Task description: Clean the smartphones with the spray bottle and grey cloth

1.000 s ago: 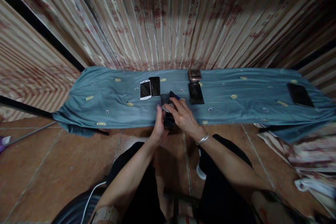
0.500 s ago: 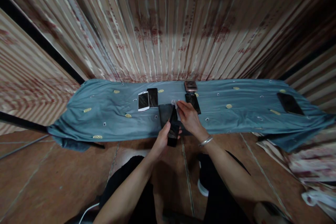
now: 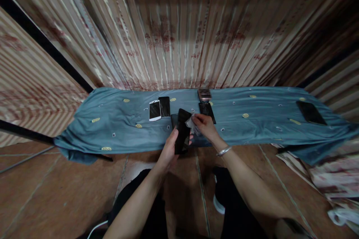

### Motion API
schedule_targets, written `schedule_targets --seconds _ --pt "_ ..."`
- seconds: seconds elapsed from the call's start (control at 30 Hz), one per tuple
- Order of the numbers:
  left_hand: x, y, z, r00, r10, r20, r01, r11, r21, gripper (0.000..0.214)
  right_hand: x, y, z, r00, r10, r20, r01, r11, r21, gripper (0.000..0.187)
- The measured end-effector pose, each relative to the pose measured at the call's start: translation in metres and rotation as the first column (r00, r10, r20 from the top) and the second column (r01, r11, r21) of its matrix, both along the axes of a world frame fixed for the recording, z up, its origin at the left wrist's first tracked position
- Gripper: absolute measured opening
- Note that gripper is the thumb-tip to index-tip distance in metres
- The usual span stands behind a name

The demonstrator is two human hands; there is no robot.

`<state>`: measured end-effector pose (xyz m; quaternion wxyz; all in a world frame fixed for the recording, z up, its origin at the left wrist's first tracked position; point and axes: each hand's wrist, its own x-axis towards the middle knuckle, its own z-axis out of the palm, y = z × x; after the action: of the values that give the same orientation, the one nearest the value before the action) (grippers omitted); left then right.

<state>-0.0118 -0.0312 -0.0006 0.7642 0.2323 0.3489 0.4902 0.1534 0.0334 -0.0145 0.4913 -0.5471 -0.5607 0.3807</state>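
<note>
My left hand [image 3: 169, 145] is closed around a black smartphone [image 3: 183, 134], held tilted above the table's front edge with its dark face toward me. Pinched in the fingers of my right hand [image 3: 205, 125] is a crumpled whitish wipe [image 3: 192, 123], touching or very near the phone's upper right edge. Behind the held phone, another dark, flat device [image 3: 174, 119] lies on the cloth, mostly covered from view. A silver bracelet [image 3: 224, 151] circles my right wrist.
A blue patterned cloth [image 3: 134, 138] covers the long table. On it lie a white phone [image 3: 155, 110], a black phone [image 3: 164, 106], another dark phone [image 3: 206, 112] below a blurred-out item [image 3: 204, 94], and a black phone [image 3: 311, 112] far right. Striped curtains [image 3: 179, 26] hang behind.
The held phone has turned so that its broad face shows more toward me. My right hand has moved slightly down and right, and the wipe is now more plainly visible.
</note>
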Motion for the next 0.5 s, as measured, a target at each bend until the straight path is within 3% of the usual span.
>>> schedule_targets --seconds 0.17,0.33,0.5 --pt "0.002 0.001 0.003 0.995 0.074 0.061 -0.073 0.997 -0.016 0.041 -0.010 -0.003 0.000 0.979 0.070 -0.191 -0.089 0.992 -0.090 0.047" --pt "0.003 0.006 0.009 0.981 0.118 0.154 -0.134 0.986 0.099 0.035 -0.021 -0.010 0.001 0.957 0.102 -0.270 -0.146 0.978 -0.148 0.046" --pt "-0.007 0.012 0.018 0.970 0.155 0.187 -0.156 0.988 -0.011 0.033 -0.032 -0.021 -0.002 0.941 0.133 -0.311 -0.203 0.958 -0.204 0.043"
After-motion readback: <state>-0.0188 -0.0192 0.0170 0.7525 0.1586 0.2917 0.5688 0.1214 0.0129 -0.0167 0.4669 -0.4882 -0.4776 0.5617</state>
